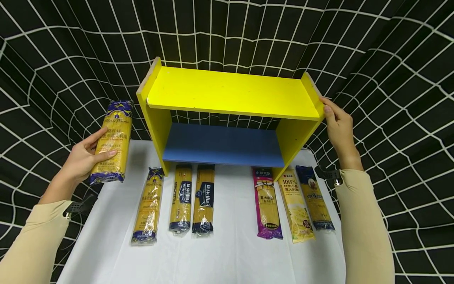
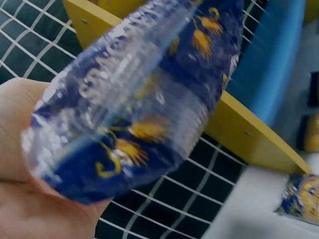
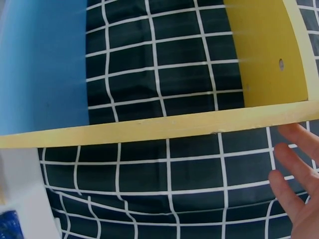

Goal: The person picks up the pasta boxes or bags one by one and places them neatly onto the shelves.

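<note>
My left hand [image 1: 84, 157] grips a pack of spaghetti [image 1: 115, 138] with yellow contents and blue ends, raised to the left of a small shelf. In the left wrist view the blue end of that spaghetti pack [image 2: 134, 114] fills the middle, beside the palm. The shelf [image 1: 227, 90] has a yellow upper board, yellow side panels and a blue lower board [image 1: 223, 144]. At its upper right corner my right hand [image 1: 338, 124] touches the side panel with its fingertips. The right wrist view shows fingers [image 3: 294, 164] fairly straight by the panel's edge [image 3: 174, 122].
On the white table [image 1: 230, 252], left of centre, lie a matching spaghetti pack [image 1: 148, 209] and two navy-labelled packs [image 1: 181, 201]. Toward the right are a purple-ended pack [image 1: 267, 205], a pale yellow pack [image 1: 296, 205] and a blue-topped pack [image 1: 315, 199]. Black gridded cloth [image 1: 227, 35] surrounds everything.
</note>
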A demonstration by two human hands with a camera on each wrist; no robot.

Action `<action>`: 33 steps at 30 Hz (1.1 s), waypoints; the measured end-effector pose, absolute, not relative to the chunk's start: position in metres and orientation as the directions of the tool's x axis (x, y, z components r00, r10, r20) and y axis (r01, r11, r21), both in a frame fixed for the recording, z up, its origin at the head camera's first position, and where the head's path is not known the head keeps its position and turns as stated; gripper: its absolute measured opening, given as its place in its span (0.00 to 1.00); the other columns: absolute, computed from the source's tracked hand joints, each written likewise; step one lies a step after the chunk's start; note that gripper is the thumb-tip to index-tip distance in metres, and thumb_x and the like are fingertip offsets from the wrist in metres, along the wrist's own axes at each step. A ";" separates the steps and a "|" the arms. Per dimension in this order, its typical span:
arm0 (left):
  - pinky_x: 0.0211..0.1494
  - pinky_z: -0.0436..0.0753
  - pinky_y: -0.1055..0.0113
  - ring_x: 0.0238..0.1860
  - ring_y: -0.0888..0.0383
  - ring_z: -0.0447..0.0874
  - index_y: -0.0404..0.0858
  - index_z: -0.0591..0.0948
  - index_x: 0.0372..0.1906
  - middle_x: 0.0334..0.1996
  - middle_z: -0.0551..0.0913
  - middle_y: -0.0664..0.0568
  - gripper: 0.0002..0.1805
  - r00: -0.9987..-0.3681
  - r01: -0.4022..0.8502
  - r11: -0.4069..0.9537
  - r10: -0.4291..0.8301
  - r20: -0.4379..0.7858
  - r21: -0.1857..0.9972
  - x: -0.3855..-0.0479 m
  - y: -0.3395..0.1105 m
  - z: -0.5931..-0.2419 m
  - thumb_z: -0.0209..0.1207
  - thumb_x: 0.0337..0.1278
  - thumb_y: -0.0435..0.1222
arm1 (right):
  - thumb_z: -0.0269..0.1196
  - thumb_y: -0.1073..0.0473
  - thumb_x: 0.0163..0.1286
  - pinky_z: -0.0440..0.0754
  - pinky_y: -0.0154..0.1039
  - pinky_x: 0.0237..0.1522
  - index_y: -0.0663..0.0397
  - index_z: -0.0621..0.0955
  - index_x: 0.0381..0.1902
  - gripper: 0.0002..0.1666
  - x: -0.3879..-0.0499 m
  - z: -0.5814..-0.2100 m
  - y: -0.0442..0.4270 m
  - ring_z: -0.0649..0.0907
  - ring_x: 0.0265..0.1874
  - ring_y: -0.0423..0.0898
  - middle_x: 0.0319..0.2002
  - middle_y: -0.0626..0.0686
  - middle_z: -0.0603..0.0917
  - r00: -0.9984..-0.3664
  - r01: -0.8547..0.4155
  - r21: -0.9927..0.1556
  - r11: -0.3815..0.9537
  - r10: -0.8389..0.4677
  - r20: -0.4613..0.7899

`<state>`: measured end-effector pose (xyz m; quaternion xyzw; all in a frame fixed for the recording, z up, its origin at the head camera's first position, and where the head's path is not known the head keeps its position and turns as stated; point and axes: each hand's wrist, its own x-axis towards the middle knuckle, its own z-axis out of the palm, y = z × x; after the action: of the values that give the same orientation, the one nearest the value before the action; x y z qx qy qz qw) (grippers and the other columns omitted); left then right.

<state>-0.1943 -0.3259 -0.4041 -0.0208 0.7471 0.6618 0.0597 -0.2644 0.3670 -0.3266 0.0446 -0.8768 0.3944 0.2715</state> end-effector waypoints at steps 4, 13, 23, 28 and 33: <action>0.36 0.87 0.70 0.39 0.68 0.85 0.57 0.54 0.78 0.51 0.73 0.63 0.47 -0.994 -0.097 0.043 0.049 -0.099 0.994 -0.197 -0.324 -0.382 0.64 0.60 0.29 | 0.49 0.47 0.79 0.72 0.25 0.61 0.37 0.77 0.66 0.22 -0.261 -0.324 0.364 0.74 0.52 0.25 0.66 0.52 0.78 -0.851 -0.292 -0.668 0.685 0.133 0.509; 0.33 0.87 0.70 0.37 0.66 0.86 0.57 0.60 0.76 0.54 0.72 0.61 0.45 -0.999 -0.043 -0.046 0.019 -0.042 0.998 -0.209 -0.323 -0.329 0.63 0.59 0.25 | 0.49 0.47 0.79 0.73 0.29 0.65 0.37 0.76 0.67 0.22 -0.259 -0.322 0.362 0.74 0.53 0.25 0.67 0.52 0.77 -0.856 -0.293 -0.672 0.680 0.127 0.501; 0.31 0.87 0.69 0.36 0.63 0.88 0.55 0.68 0.73 0.51 0.76 0.58 0.42 -0.999 0.041 -0.128 0.006 0.042 0.991 -0.225 -0.313 -0.278 0.64 0.56 0.23 | 0.48 0.48 0.80 0.73 0.29 0.65 0.38 0.76 0.67 0.22 -0.251 -0.315 0.353 0.75 0.52 0.25 0.67 0.53 0.77 -0.855 -0.306 -0.675 0.672 0.119 0.505; 0.31 0.87 0.68 0.36 0.61 0.89 0.52 0.69 0.72 0.50 0.78 0.56 0.41 -0.998 0.047 -0.147 0.025 0.052 0.988 -0.233 -0.301 -0.261 0.65 0.55 0.23 | 0.48 0.48 0.80 0.73 0.26 0.63 0.36 0.77 0.66 0.22 -0.261 -0.324 0.364 0.75 0.51 0.24 0.66 0.52 0.78 -0.848 -0.298 -0.662 0.688 0.128 0.515; 0.32 0.87 0.68 0.36 0.60 0.90 0.51 0.69 0.72 0.48 0.79 0.54 0.41 -0.998 0.051 -0.152 0.040 0.057 0.987 -0.240 -0.282 -0.251 0.66 0.54 0.25 | 0.48 0.48 0.80 0.73 0.27 0.63 0.36 0.76 0.67 0.22 -0.265 -0.328 0.367 0.75 0.52 0.25 0.66 0.52 0.78 -0.851 -0.294 -0.667 0.685 0.130 0.509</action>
<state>-0.2397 -0.2821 -0.2508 0.0348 0.6513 0.7580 -0.0036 -0.2646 0.3674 -0.3276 0.0468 -0.8775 0.3942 0.2692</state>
